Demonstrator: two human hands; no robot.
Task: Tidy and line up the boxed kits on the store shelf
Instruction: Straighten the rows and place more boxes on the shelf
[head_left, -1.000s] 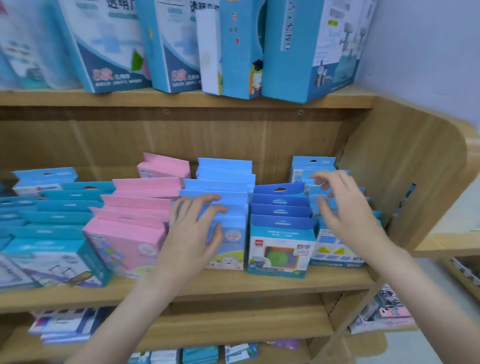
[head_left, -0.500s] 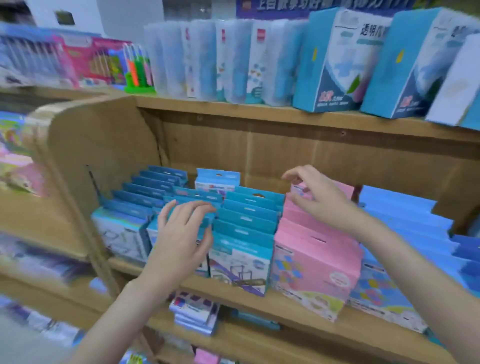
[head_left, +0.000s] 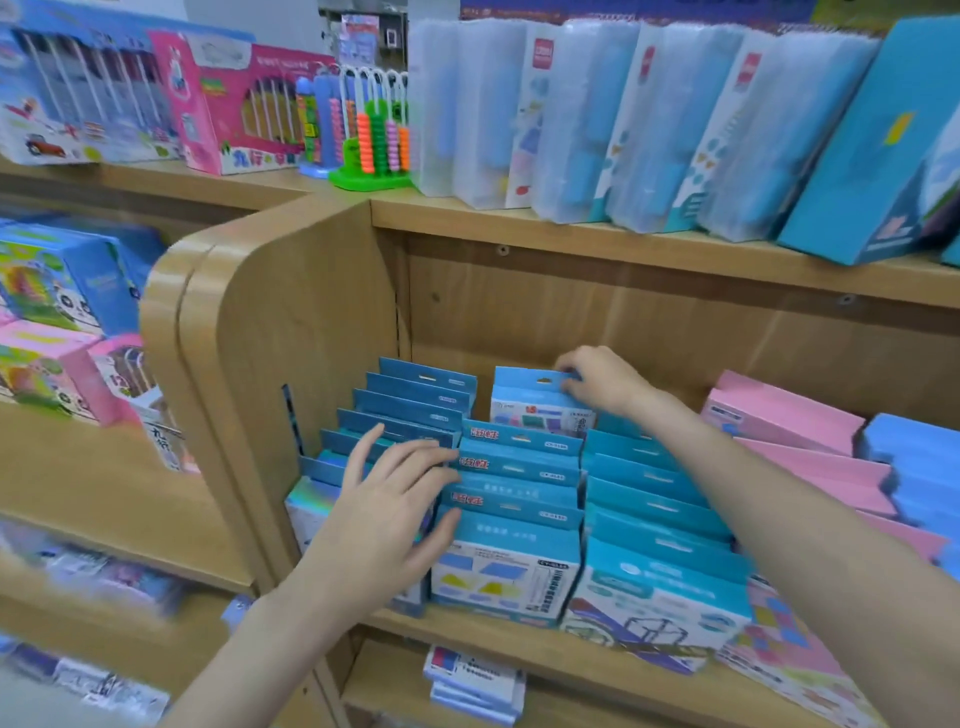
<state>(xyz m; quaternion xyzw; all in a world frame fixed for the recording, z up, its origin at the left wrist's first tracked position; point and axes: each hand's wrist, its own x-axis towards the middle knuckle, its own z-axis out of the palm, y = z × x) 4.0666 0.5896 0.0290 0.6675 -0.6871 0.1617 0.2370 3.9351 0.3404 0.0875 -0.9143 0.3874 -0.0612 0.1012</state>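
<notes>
Rows of boxed kits stand on a wooden shelf (head_left: 467, 631). A dark blue row (head_left: 415, 397) is at the left, a teal row (head_left: 511, 499) beside it, another teal row (head_left: 654, 525) further right, then pink boxes (head_left: 789, 426). My left hand (head_left: 384, 512) lies with fingers spread against the left side of the teal row, over the dark blue boxes. My right hand (head_left: 597, 382) pinches the top tab of a light blue box (head_left: 535, 402) standing at the back of the teal row.
The shelf's rounded wooden side panel (head_left: 270, 332) rises at the left. The upper shelf (head_left: 623, 234) holds clear plastic cases, large blue boxes and a bead abacus (head_left: 376, 140). Small flat boxes (head_left: 475, 680) lie on the shelf below. A neighbouring unit at far left holds toy boxes.
My view has swung left along the shelf. My right hand moved from the pink boxes to the light blue box at the back and took its tab. My left hand shifted onto the teal row's side.
</notes>
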